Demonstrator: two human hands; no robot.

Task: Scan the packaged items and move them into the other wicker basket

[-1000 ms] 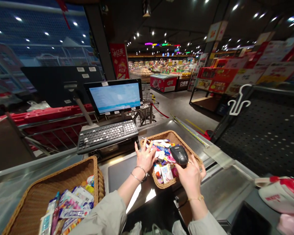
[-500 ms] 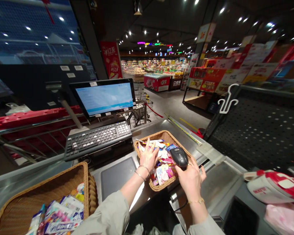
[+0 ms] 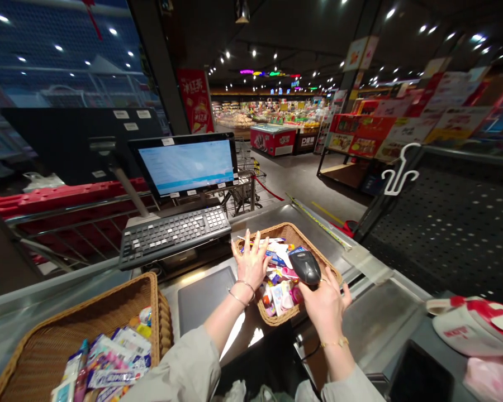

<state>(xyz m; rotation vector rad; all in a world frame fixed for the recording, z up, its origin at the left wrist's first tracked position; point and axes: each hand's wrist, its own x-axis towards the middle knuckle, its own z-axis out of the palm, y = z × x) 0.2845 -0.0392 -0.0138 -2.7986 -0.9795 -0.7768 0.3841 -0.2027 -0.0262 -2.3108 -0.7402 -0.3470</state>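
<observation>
Beneath the left hand (image 3: 251, 266), its fingers spread, sat a tan rectangular wicker basket (image 3: 278, 320); the right hand (image 3: 324, 301) gripped a black plastic scanner (image 3: 305, 267).

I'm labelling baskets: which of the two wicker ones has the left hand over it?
The central basket with the black scanner above it: the left hand is over its left side. The lower-left basket has neither hand over it.
</observation>
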